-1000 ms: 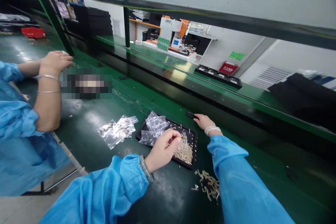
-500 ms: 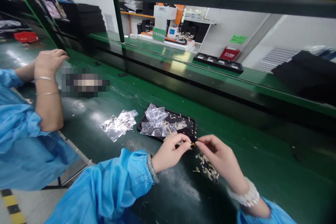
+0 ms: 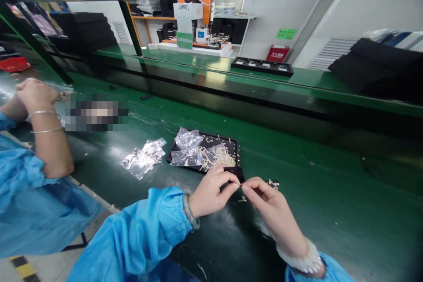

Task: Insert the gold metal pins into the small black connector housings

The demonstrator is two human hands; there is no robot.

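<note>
My left hand (image 3: 216, 189) is closed in a pinch at the front edge of a black tray (image 3: 172, 154). Opposite it, my right hand (image 3: 269, 200) also pinches, the fingertips of both nearly touching around something too small to make out. Clear plastic bags (image 3: 187, 156) and many small pale parts (image 3: 220, 155) lie in the tray. A few small metal parts (image 3: 242, 199) show on the green table beside my right hand, which partly hides the pile. Left of the tray rests a heap of clear bags (image 3: 144, 157) with small pieces inside.
At the left, a co-worker's arm (image 3: 53, 150) in a blue sleeve leans on the table. Behind the table, a shelf (image 3: 185, 61) carries a black tray with compartments (image 3: 261, 66), a white and orange machine (image 3: 190, 17) and black stacks (image 3: 376, 70).
The view has shifted slightly. My fingertips have come closer together, the yellow piece between them is now hardly visible, and my right hand covers more of the loose parts. The co-worker's hands have lowered.
</note>
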